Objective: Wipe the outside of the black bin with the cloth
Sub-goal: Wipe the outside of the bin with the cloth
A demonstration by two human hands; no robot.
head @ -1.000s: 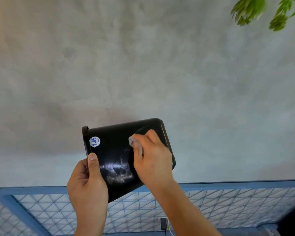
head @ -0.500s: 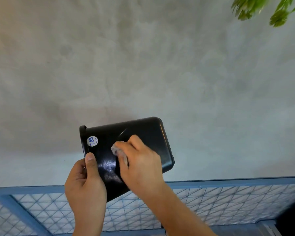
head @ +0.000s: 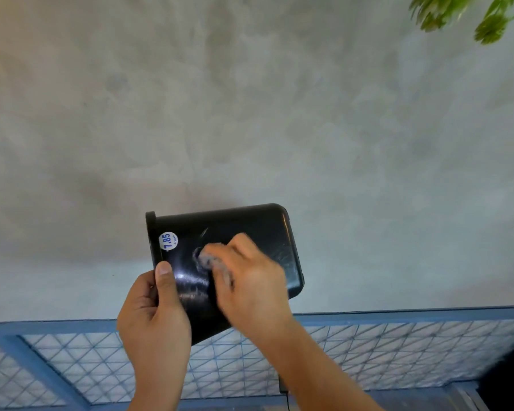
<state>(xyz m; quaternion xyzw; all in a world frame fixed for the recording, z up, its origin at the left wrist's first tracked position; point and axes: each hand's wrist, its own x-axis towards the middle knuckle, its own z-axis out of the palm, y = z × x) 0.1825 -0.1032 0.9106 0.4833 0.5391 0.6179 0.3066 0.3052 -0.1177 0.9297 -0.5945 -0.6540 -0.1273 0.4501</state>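
A glossy black bin (head: pixel 258 229) is held up on its side in front of a grey wall, its rim to the left and its base to the right. A round white sticker (head: pixel 168 241) reading 7.85 sits near the rim. My left hand (head: pixel 153 318) grips the bin at the rim, thumb lying on the outer wall. My right hand (head: pixel 248 280) holds a small grey cloth (head: pixel 209 259) bunched under its fingers and presses it on the bin's side. The hand and cloth are blurred.
A blue metal frame with wire mesh (head: pixel 368 348) runs across the bottom. The grey plastered wall (head: pixel 250 114) fills most of the view. Green leaves (head: pixel 457 13) hang at the top right. A dark shape (head: pixel 511 378) sits at the bottom right corner.
My right hand slid the cloth left along the bin's side, from near the base to the middle, and is now about where it was half a second ago. My left hand kept its grip.
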